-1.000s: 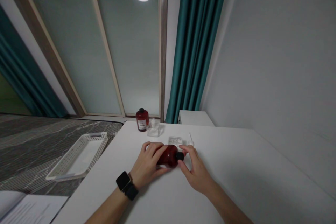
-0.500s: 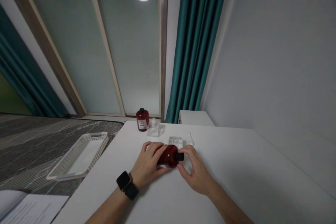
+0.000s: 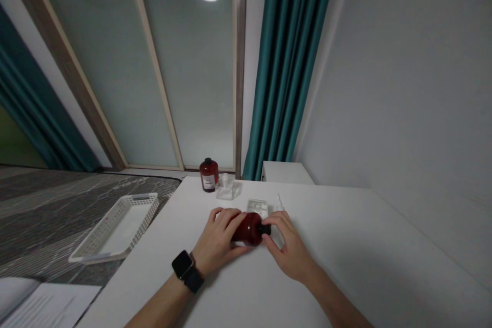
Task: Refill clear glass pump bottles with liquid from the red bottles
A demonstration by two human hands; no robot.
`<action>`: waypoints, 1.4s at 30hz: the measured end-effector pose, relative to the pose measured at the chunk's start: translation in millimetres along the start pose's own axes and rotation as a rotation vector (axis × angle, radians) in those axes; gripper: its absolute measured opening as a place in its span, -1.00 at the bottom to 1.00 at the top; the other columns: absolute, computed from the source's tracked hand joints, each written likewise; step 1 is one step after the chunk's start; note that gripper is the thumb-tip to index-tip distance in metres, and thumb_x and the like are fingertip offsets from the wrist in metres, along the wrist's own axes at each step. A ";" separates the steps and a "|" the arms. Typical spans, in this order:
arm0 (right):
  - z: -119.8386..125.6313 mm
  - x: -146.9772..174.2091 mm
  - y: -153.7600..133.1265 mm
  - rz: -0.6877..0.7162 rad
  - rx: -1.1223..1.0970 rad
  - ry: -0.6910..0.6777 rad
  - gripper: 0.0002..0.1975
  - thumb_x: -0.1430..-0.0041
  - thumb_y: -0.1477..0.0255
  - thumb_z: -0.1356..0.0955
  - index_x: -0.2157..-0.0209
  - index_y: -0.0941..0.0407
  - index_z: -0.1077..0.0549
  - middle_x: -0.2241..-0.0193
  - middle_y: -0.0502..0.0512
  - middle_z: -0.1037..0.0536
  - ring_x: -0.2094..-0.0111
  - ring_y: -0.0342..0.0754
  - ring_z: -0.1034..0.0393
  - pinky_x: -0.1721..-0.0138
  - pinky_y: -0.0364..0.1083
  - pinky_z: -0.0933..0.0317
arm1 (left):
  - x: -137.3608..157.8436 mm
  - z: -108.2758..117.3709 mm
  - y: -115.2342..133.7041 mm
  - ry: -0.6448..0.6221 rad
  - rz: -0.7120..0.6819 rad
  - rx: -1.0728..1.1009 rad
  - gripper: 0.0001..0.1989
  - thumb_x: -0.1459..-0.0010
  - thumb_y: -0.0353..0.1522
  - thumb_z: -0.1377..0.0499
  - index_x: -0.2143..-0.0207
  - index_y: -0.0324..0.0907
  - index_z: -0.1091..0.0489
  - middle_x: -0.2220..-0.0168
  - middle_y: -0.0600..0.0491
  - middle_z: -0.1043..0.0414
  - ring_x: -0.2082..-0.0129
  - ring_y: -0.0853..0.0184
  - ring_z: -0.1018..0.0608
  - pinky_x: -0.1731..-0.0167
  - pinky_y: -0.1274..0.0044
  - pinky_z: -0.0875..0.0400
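Your left hand (image 3: 219, 233) is curved around the body of the dark red bottle (image 3: 250, 228), which is turned sideways low over the counter (image 3: 246, 292), its neck toward your right. I cannot tell if it rests fully there. This grip is closed around the body, probably so that the bottle cannot roll or turn. Your right hand (image 3: 289, 251) has a small grip: thumb and fingertips stand at both sides of the black cap (image 3: 266, 229) and seem to pinch it, which suits turning; how firmly, I cannot tell. The clear tray (image 3: 257, 206) and the white nozzle (image 3: 280, 202) lie just beyond, perhaps to leave your forearms free room.

Compared with one second ago, your right fingertips have come closer to the thumb, and the knuckles cover the lower part of the nozzle, which was showing then. Your left hand has almost the same place.
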State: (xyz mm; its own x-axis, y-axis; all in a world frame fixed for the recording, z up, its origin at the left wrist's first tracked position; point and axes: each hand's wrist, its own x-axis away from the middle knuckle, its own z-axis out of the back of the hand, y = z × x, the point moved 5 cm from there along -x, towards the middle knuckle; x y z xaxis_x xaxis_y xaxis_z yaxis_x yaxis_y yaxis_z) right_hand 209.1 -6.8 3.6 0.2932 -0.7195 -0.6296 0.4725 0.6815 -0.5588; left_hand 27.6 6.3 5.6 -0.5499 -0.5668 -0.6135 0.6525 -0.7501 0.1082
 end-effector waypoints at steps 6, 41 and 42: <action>0.6 0.4 1.3 -0.003 -0.005 0.012 -0.69 -0.18 0.55 -0.32 0.04 0.03 -0.32 0.15 0.15 -0.44 0.09 0.09 -0.33 0.04 0.09 -0.30 | 0.0 1.3 -1.0 0.019 0.004 -0.009 -0.34 -0.05 -0.19 -0.37 -0.14 -0.20 -0.24 0.03 -0.15 -0.46 0.07 0.09 -0.50 0.03 0.23 -0.32; -1.3 3.8 9.8 -0.061 -0.028 0.087 -0.88 -0.21 0.54 -0.28 0.26 0.04 -0.26 0.28 0.07 -0.43 0.22 0.00 -0.37 0.17 -0.03 -0.30 | 1.8 -1.9 -3.8 -0.017 0.016 -0.004 -0.30 -0.05 -0.20 -0.37 -0.16 -0.20 -0.19 0.00 -0.18 -0.42 0.05 0.05 -0.47 0.03 0.21 -0.30; -1.5 3.6 8.6 -0.054 -0.037 0.074 -0.86 -0.20 0.56 -0.27 0.26 0.04 -0.26 0.24 0.09 -0.44 0.18 0.01 -0.38 0.13 -0.01 -0.30 | 1.7 -2.0 -3.9 -0.020 0.019 -0.002 -0.30 -0.04 -0.20 -0.37 -0.16 -0.20 -0.19 0.00 -0.17 -0.42 0.05 0.06 -0.47 0.02 0.22 -0.30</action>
State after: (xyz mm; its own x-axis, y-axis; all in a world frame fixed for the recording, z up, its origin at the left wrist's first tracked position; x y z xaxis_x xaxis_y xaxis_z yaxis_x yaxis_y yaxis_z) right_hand 213.0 -3.4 -4.2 0.2050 -0.7445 -0.6354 0.4549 0.6473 -0.6116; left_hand 25.1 9.0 2.7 -0.5480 -0.5877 -0.5953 0.6636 -0.7386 0.1183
